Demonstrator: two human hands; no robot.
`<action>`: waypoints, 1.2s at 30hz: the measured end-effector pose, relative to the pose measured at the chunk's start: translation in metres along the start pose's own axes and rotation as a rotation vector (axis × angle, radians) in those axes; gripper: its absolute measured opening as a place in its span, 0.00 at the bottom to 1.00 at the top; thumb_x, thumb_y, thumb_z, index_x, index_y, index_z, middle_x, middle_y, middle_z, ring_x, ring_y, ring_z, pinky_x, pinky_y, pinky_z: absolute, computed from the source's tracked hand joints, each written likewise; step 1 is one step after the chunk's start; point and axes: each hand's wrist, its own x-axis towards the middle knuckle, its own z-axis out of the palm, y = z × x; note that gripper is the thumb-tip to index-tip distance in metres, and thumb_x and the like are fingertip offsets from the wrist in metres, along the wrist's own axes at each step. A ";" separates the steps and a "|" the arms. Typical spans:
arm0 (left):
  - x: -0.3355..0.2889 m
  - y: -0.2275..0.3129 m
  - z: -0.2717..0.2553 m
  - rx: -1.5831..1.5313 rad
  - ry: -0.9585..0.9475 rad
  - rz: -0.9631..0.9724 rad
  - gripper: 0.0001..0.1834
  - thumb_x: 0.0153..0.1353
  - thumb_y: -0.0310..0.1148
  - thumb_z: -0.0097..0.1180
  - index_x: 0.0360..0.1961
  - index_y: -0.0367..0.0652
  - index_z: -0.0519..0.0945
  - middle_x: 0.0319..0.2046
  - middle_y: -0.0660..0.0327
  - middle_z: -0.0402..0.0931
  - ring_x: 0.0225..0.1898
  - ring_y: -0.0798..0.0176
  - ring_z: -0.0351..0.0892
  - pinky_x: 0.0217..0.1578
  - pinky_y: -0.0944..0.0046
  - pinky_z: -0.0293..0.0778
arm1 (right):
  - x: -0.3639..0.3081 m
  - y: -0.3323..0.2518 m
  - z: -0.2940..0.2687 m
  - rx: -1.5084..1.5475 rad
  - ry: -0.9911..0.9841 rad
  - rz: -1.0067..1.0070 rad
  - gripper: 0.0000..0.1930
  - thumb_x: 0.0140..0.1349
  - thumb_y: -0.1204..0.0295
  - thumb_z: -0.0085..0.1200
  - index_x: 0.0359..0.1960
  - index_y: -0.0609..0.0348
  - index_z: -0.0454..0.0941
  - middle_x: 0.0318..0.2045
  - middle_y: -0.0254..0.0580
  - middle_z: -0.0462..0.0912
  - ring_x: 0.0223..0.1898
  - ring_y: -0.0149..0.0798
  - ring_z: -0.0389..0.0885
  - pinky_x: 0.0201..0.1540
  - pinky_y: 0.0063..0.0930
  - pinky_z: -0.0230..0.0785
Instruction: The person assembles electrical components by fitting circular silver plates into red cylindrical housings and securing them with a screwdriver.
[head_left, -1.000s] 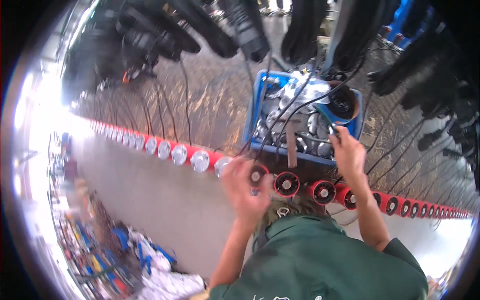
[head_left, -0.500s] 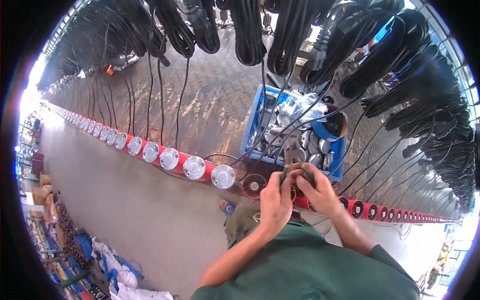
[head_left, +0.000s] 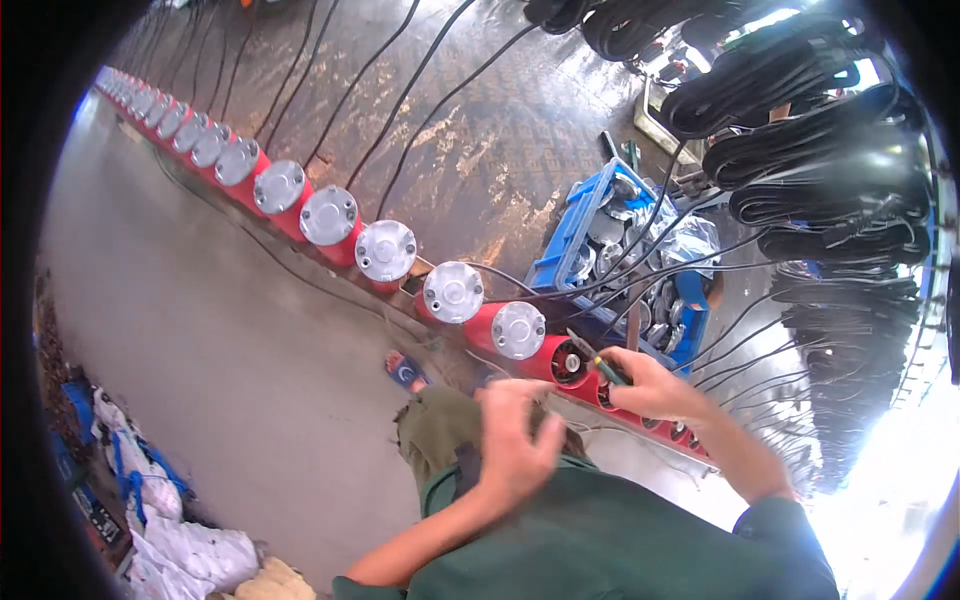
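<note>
In my right hand is a pair of pliers with dark green and yellow handles, its tip pointing up and left. The jaws hover beside an open red cylinder, whose dark inside holds a small round metal part. My left hand is held lower and to the left, fingers apart, with nothing visible in it. Just beyond that hand, a red cylinder with a silver round cap stands in the row. Another silver-capped cylinder adjoins it.
A long row of capped red cylinders runs to the far left along the workbench edge. Behind the pliers sits a blue crate of metal parts and plastic wrap. Bundled black cables hang at upper right. White sacks lie lower left.
The view has turned, swinging the row and crate. My hands, earlier together around the pliers, have come apart; the left has drawn back and opened, and the pliers stay in my right.
</note>
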 end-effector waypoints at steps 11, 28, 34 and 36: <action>0.085 -0.113 0.006 0.101 0.288 0.289 0.63 0.44 0.47 0.87 0.76 0.32 0.63 0.67 0.40 0.71 0.67 0.35 0.73 0.66 0.42 0.69 | 0.019 -0.065 -0.036 -1.410 0.052 -0.415 0.36 0.48 0.68 0.74 0.60 0.59 0.72 0.43 0.44 0.75 0.44 0.47 0.79 0.41 0.39 0.74; 0.106 -0.126 0.001 -0.053 0.305 0.434 0.49 0.36 0.48 0.90 0.60 0.48 0.77 0.52 0.56 0.84 0.51 0.47 0.87 0.52 0.49 0.83 | 0.080 -0.139 -0.022 -1.795 -0.175 -0.615 0.35 0.46 0.67 0.75 0.58 0.57 0.73 0.45 0.41 0.78 0.47 0.44 0.83 0.42 0.39 0.78; 0.105 -0.126 0.001 -0.074 0.331 0.428 0.47 0.36 0.48 0.89 0.58 0.48 0.79 0.50 0.57 0.85 0.49 0.47 0.87 0.49 0.50 0.83 | 0.074 -0.154 -0.017 -1.437 -0.397 -0.135 0.38 0.49 0.64 0.76 0.61 0.58 0.69 0.46 0.47 0.79 0.55 0.55 0.84 0.50 0.51 0.82; 0.104 -0.127 0.000 -0.094 0.340 0.425 0.47 0.36 0.49 0.89 0.60 0.50 0.79 0.50 0.58 0.84 0.49 0.47 0.87 0.48 0.49 0.83 | 0.074 -0.154 -0.010 -1.740 -0.283 -0.307 0.35 0.49 0.63 0.77 0.57 0.58 0.72 0.43 0.42 0.78 0.51 0.47 0.84 0.45 0.38 0.80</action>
